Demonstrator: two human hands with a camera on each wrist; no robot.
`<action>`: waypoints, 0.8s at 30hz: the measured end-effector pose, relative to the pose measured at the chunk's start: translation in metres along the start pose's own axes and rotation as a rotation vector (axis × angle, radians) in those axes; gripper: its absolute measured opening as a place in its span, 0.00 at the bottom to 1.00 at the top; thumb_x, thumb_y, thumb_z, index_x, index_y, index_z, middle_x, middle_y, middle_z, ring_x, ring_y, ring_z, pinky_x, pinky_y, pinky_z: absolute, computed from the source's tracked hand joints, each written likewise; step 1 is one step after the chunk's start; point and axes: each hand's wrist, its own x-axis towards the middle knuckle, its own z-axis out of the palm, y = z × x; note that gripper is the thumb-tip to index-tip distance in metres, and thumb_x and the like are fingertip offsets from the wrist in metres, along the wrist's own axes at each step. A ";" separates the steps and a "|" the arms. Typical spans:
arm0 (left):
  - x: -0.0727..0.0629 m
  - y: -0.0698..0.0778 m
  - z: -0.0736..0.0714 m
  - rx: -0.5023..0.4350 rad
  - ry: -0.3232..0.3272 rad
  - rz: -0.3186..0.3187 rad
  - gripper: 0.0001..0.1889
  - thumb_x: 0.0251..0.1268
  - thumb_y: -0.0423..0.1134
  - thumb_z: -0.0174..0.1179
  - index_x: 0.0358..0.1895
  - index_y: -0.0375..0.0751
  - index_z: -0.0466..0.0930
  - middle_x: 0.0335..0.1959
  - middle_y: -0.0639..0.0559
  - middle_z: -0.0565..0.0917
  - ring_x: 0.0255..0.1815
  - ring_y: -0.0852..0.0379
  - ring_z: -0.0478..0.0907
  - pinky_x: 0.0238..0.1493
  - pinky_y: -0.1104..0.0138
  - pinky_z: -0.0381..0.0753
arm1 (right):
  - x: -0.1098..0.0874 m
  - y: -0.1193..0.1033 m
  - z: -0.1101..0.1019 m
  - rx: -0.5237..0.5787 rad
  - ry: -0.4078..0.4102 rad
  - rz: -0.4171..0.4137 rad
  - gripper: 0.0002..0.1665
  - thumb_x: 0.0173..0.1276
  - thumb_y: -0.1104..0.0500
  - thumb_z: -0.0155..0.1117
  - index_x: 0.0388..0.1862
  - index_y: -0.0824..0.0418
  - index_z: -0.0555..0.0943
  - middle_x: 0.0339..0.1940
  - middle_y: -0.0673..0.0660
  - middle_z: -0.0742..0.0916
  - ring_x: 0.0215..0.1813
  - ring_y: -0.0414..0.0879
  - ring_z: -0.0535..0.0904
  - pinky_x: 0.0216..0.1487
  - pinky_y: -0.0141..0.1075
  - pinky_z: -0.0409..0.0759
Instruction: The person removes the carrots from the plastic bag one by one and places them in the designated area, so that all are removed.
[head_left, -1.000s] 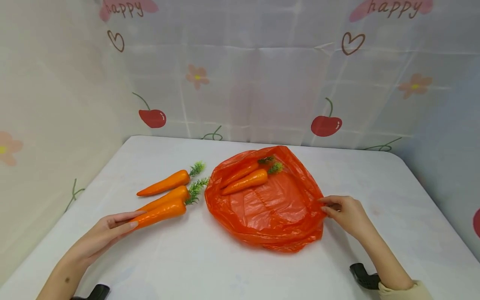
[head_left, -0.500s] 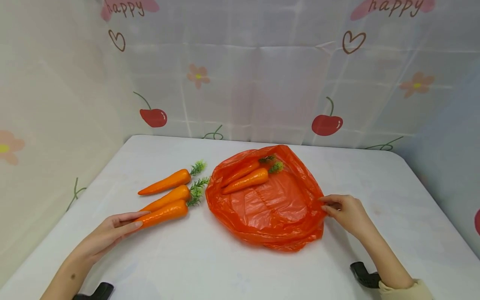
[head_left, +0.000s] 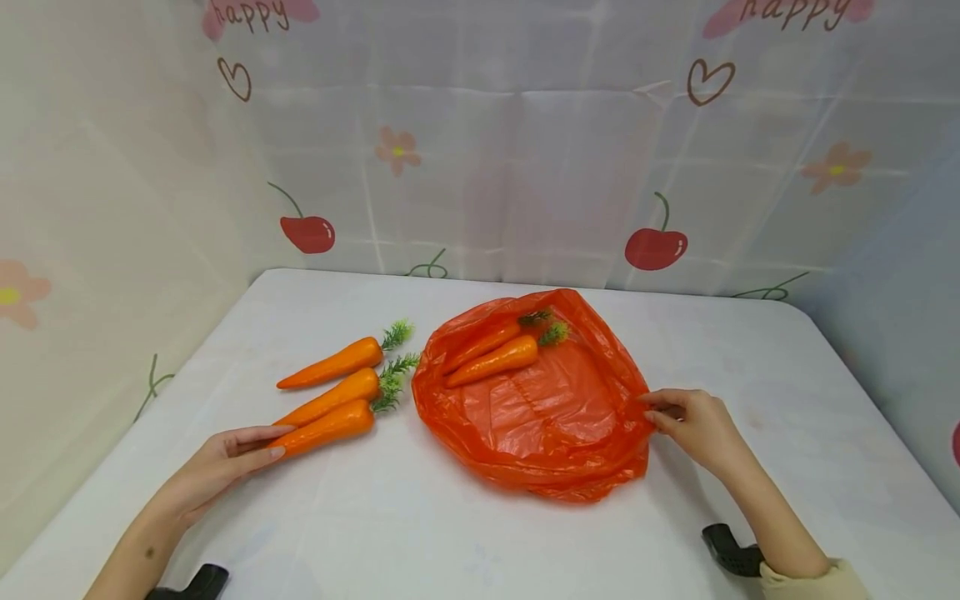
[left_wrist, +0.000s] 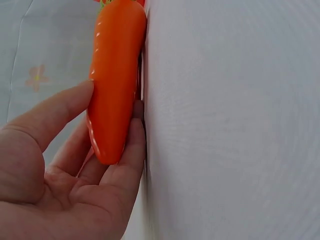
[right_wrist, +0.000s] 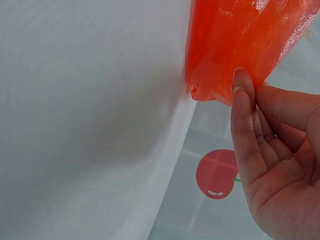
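Low on the left, my left hand grips the tapered end of the nearest orange carrot, thumb on one side and fingers beneath. In the left wrist view this carrot points its leafy end away from the palm. A second carrot lies right alongside it, its thin end at my fingertips. Behind them a third carrot rests on the table. My right hand pinches the right rim of a wide-mouthed red plastic bag, thumb against fingers. Two carrots with green tops lie inside the bag, at its left.
The white table has a rounded far edge, with printed cloth hanging behind it and at both sides. Black wrist mounts sit under both forearms, close over the tabletop.
My left hand has shifted very slightly to the right, still gripping the nearest carrot. The right hand keeps its pinch on the bag's rim, and the bag stays in place.
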 end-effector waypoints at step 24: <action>0.001 0.004 0.003 0.244 0.107 -0.034 0.28 0.59 0.45 0.65 0.59 0.30 0.74 0.59 0.36 0.73 0.48 0.67 0.73 0.45 0.76 0.72 | 0.001 0.002 0.000 0.000 -0.003 -0.002 0.12 0.60 0.71 0.64 0.44 0.73 0.81 0.38 0.64 0.84 0.34 0.52 0.82 0.33 0.38 0.82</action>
